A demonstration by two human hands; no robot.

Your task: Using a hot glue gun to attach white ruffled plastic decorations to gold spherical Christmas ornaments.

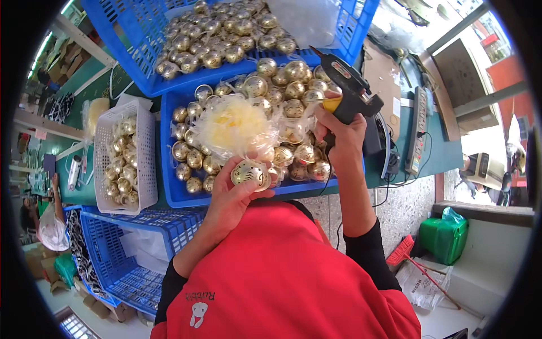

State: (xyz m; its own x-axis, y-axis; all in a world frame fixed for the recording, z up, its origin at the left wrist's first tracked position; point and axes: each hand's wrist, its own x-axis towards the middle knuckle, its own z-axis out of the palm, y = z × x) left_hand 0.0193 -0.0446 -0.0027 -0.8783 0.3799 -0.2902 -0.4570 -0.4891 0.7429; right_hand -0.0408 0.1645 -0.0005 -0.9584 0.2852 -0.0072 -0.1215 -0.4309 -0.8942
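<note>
Between the fingers and thumb of my left hand (227, 196) is a gold ball ornament (250, 174) with dark markings, held low over the near edge of a blue tray (182, 199). My right hand (340, 135) grips a black glue gun (353, 85) with a yellow trigger, its nozzle tilted up and to the left, away from the ball. Many gold balls (293, 107), some in clear wrap, fill the tray. On top of them lies a clear plastic bag (234, 125) with pale yellow pieces, just beyond my left hand.
Behind the tray stands a blue crate (132, 42) of gold balls. A white basket (148, 164) with more balls is at the left, above an open blue crate (121, 265). On the right, a power strip (416, 130) and black cables rest on the green table (443, 155).
</note>
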